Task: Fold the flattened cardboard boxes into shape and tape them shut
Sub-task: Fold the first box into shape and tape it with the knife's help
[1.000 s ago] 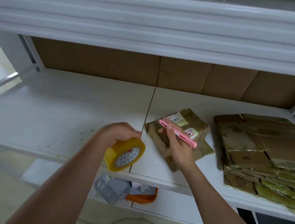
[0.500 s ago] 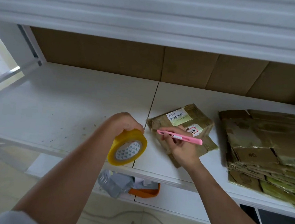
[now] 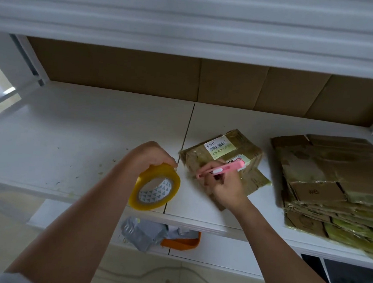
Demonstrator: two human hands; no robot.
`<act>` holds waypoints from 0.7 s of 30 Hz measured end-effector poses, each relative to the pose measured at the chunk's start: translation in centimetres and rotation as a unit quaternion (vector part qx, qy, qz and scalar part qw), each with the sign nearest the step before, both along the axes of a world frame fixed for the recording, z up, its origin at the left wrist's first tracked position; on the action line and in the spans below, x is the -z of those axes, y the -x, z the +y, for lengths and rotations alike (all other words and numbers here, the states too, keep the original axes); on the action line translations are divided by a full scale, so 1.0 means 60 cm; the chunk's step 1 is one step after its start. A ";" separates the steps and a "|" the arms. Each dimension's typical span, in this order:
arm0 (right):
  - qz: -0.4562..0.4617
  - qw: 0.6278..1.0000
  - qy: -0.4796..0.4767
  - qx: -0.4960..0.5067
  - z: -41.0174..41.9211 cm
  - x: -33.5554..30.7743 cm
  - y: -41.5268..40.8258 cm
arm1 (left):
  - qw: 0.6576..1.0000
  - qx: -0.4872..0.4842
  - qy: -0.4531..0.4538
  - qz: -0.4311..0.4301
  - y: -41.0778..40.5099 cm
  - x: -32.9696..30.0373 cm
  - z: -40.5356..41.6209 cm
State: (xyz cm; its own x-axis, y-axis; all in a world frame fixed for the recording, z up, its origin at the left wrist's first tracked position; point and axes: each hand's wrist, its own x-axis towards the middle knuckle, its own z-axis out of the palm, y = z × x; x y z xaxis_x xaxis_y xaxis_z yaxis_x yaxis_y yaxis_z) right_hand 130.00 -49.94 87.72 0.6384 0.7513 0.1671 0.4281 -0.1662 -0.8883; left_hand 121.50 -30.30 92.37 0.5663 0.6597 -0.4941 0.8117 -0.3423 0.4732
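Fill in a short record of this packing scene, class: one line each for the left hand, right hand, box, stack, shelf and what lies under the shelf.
left hand: grips the tape roll from above, at the shelf's front edge
right hand: holds a pink cutter, tip pointing left, over the box
box: taped, with a barcode label, lying on the shelf
stack: flattened boxes, right of the box, apart from it
shelf: white, with a seam down its middle
under shelf: grey bags and an orange bin
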 end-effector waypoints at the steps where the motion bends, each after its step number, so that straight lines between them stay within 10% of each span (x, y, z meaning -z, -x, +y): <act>1: 0.045 0.998 -0.033 0.010 0.000 -0.004 0.001 | 1.000 -0.001 0.005 -0.007 0.002 0.000 0.000; 6: 0.183 0.970 -0.144 0.068 0.005 -0.017 0.009 | 1.000 0.008 0.006 -0.022 0.003 0.005 0.000; 14: -0.086 0.994 0.067 -0.004 0.020 0.004 0.019 | 0.999 -0.002 -0.002 -0.043 0.003 0.012 0.000; 21: 0.161 0.978 -0.116 0.057 0.012 -0.014 0.016 | 0.998 0.009 0.004 -0.069 0.015 0.012 -0.002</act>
State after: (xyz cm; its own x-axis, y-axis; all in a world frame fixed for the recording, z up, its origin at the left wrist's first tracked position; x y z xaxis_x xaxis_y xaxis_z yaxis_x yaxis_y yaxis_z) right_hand 129.05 -49.24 88.55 0.7639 0.6373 0.1009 0.1098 0.0257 -0.9936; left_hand 120.60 -30.41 91.62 0.6413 0.6449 -0.4157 0.7320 -0.3517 0.5835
